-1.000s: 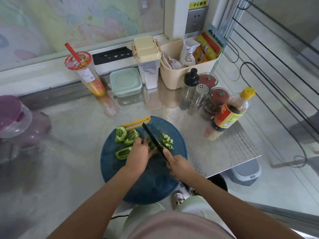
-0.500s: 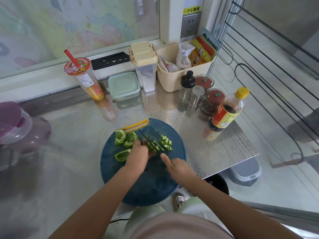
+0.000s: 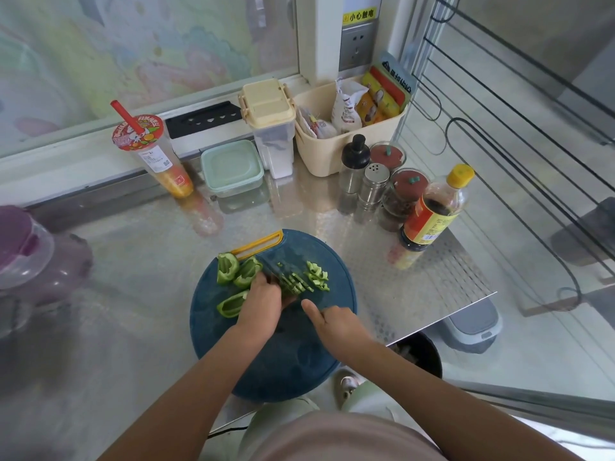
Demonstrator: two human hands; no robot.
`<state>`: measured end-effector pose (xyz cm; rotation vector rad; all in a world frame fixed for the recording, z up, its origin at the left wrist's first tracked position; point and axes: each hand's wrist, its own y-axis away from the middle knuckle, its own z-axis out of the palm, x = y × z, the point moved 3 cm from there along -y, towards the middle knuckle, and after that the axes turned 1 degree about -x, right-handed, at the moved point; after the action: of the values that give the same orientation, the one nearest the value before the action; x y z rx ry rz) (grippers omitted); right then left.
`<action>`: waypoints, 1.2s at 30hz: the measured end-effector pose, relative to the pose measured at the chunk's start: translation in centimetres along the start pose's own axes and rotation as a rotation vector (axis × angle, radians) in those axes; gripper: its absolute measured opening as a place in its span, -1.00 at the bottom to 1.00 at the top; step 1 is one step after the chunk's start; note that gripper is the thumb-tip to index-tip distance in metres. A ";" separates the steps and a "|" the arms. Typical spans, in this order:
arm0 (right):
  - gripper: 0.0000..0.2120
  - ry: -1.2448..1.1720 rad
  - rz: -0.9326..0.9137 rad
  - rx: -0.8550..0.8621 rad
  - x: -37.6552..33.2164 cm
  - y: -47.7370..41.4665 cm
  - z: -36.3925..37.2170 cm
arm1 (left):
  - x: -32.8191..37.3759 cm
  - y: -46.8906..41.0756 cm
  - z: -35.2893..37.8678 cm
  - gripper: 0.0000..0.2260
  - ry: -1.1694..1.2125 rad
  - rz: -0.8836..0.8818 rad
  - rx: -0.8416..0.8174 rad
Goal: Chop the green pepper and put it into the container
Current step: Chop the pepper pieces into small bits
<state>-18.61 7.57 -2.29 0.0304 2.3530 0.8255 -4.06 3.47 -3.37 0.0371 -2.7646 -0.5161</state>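
Wall label (image 3: 359,16) reads 小心触电 beyond the chopped green pepper (image 3: 317,276).

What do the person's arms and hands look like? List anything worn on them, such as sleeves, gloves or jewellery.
The left arm and right arm are bare, with no sleeves in view. The left hand and right hand wear no gloves, and no watch, bracelet or ring shows. A pale pink top shows at the bottom edge.

view: one head-worn wide-angle camera
facing: forward and steeply down onto worktop (image 3: 133,281)
range: close above left hand (image 3: 263,306) and right hand (image 3: 337,327); window wall (image 3: 149,44) beyond them
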 end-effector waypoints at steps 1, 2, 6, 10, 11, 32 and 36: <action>-0.40 0.006 -0.002 0.001 0.0 0.0 0.1 | 0.0 0.0 0.1 -0.48 0.003 0.004 0.001; -0.40 0.011 -0.004 -0.002 0.0 0.0 0.1 | -0.1 0.0 0.1 -0.49 0.009 0.004 0.002; -0.41 -0.003 -0.005 0.002 -0.1 0.2 0.2 | -0.2 0.0 0.1 -0.50 0.028 -0.002 0.008; -0.41 0.005 0.001 0.023 0.1 0.3 0.1 | 0.0 0.2 0.1 -0.54 -0.003 -0.005 0.027; -0.41 0.009 0.004 0.023 0.1 0.2 0.1 | 0.0 0.2 0.1 -0.56 -0.035 0.001 0.035; -0.51 -0.170 0.099 -0.176 0.2 -0.6 -2.1 | 0.5 0.3 0.0 -0.59 -0.251 0.016 0.000; -0.57 -0.170 0.097 -0.200 0.1 -1.3 -2.2 | 0.5 0.2 0.0 -0.56 -0.272 0.020 0.024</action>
<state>-19.73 5.33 -1.75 0.1270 2.1150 1.0601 -4.51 3.64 -3.18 -0.0603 -3.0327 -0.5162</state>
